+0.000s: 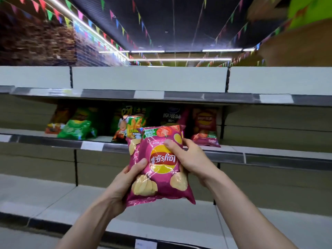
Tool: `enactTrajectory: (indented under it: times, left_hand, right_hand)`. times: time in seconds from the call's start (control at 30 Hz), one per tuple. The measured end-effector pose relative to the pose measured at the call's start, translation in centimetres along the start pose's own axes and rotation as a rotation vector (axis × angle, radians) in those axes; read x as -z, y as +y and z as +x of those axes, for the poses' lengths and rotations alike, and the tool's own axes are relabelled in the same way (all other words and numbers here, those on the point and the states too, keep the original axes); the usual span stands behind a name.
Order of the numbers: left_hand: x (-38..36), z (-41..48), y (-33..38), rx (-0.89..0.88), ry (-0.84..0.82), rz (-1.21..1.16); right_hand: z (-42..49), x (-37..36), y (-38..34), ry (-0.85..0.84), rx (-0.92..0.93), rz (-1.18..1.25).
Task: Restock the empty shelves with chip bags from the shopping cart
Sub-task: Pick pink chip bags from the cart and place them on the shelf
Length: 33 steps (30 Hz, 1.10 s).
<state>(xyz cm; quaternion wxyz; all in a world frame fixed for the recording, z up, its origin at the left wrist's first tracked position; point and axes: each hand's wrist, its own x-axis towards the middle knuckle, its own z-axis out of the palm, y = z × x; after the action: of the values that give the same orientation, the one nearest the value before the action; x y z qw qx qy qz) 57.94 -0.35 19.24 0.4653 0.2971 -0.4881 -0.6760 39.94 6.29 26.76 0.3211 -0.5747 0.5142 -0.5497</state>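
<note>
I hold a pink chip bag (161,186) upside down in front of the middle shelf (269,153), with a second pink bag seemingly tucked behind it. My left hand (124,182) grips its lower left side, thumb on the front. My right hand (190,157) grips its upper right edge. On the middle shelf behind stand several chip bags: a green bag (77,129), an orange-brown bag (57,121), a multicoloured bag (129,126), a dark bag (170,115) and a red bag (204,126). The shopping cart is out of view.
A top shelf (149,80) runs across above, with white price tags on its front rail. The lower shelf (53,196) extends beneath my arms. Coloured pennant strings and light strips hang from the dark ceiling.
</note>
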Motion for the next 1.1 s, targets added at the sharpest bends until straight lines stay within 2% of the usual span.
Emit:
enactTrajectory:
  times: [0.13,0.27,0.37,0.47,0.57,0.73,0.8,0.87,1.0,1.1]
  left_hand:
    - [-0.9,1.6,0.0,0.005,-0.037,0.025]
    - [-2.1,2.6,0.8,0.037,-0.131,0.125]
    - [-2.8,3.8,1.5,0.078,-0.194,0.132]
    - [-3.0,4.9,2.1,0.119,-0.229,0.143]
    - [-2.9,5.9,2.8,0.130,-0.274,0.162]
    - [-2.1,7.0,3.3,0.213,-0.335,0.106]
    - [-2.3,6.9,3.3,0.210,-0.338,0.031]
    - [-2.4,7.4,3.0,0.172,-0.230,-0.079]
    - [-2.8,8.7,3.3,0.081,-0.072,-0.136]
    - [-2.8,9.5,3.2,0.064,-0.023,-0.166]
  right_hand:
    - [-0.8,1.9,0.2,-0.007,-0.034,-0.072]
    - [-0.1,4.0,0.2,0.252,0.137,-0.269]
    - [1.7,5.5,-0.6,0.293,0.158,-0.458]
    - [3.6,6.2,-1.9,0.276,0.144,-0.578]
    - [5.4,6.2,-3.5,0.185,0.101,-0.612]
    - [6.9,6.8,-5.8,-0.061,-0.180,-0.786]
    - [7.0,7.4,-5.4,-0.082,-0.241,-0.731]
    - [7.0,7.9,-4.4,-0.027,-0.255,-0.577]
    - [6.6,9.5,-1.6,0.228,-0.309,-0.193]
    - [6.0,11.0,0.7,0.439,-0.341,0.063]
